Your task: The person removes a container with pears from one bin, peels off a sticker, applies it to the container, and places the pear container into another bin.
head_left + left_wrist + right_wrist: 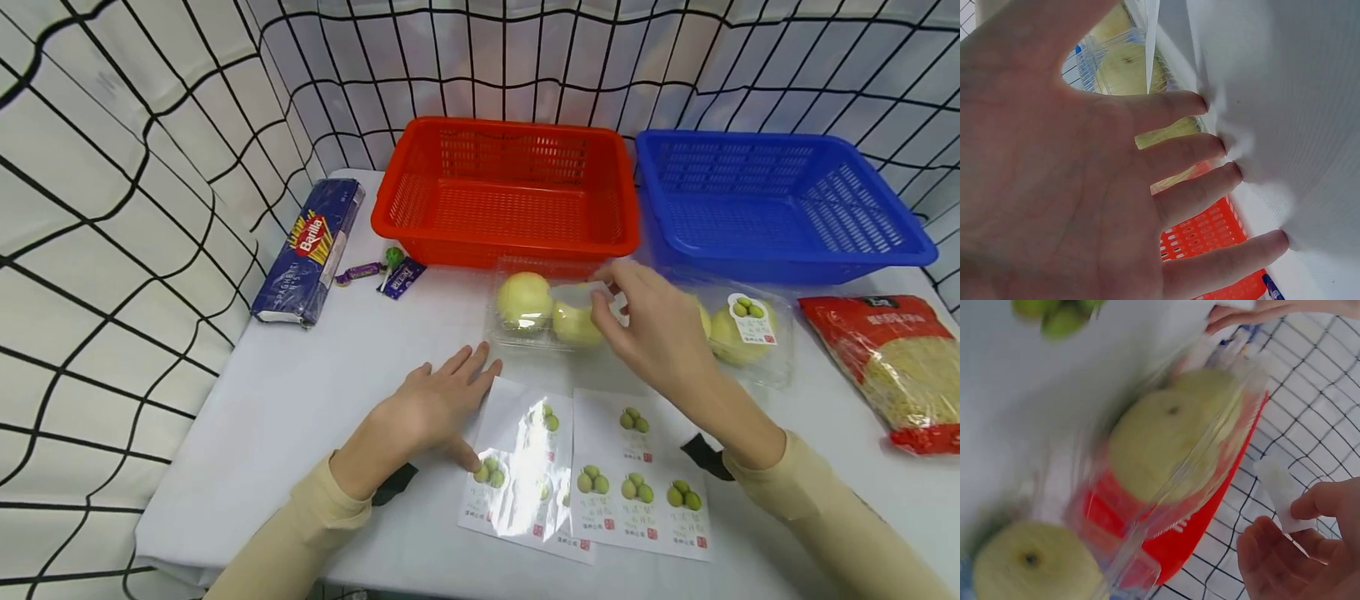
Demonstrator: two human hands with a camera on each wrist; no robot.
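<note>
My right hand pinches a white sticker between thumb and fingertips. It is held over a clear plastic pack of pale yellow-green fruit, covering that pack's right end in the head view. To the right, a second clear pack bears a white fruit-picture label on its lid. My left hand lies with fingers spread, fingertips touching the white tabletop. Its thumb reaches the left edge of a glossy label sheet. Beside that lies another label sheet with several fruit labels.
At the back stand a red basket and a blue basket. A blue Barilla spaghetti box and several wrapped candies lie at left. A red bag sits at right. Black netting surrounds the table.
</note>
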